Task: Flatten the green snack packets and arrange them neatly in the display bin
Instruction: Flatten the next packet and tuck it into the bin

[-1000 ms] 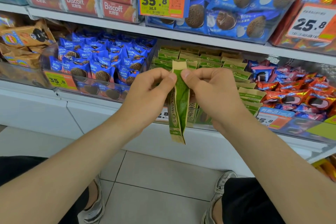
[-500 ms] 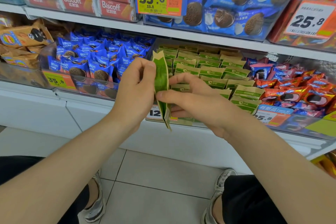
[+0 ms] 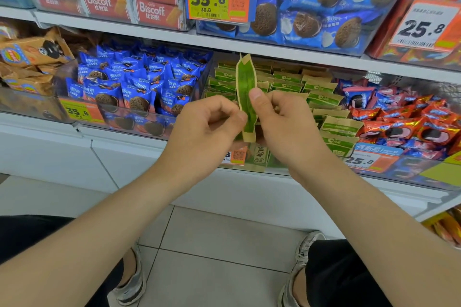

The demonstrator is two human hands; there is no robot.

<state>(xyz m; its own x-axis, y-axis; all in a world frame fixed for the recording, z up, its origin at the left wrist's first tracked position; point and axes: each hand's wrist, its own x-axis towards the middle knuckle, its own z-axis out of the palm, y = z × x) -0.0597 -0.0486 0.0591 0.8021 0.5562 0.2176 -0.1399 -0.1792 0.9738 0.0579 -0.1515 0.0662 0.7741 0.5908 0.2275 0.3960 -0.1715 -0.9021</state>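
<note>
Hands meet in front of the shelf (image 3: 154, 32), holding one green snack packet (image 3: 245, 82) upright and edge-on between them, its top poking above the knuckles and its tan bottom seam showing below. The right hand (image 3: 287, 127) lays its thumb along the packet's right face, its other fingers (image 3: 279, 99) curled behind. The left hand (image 3: 207, 127) is curled too and seems to pinch the left face, though that contact is partly hidden. The packet hangs in the air just before the display bin (image 3: 262, 168), above its front rim, not inside it. More green packets (image 3: 321, 99) stand in rows within the bin, fuller toward its back edge. Blue packets (image 3: 139, 87) fill the bin on the left, and red packets (image 3: 411, 122) lie on the right.
</note>
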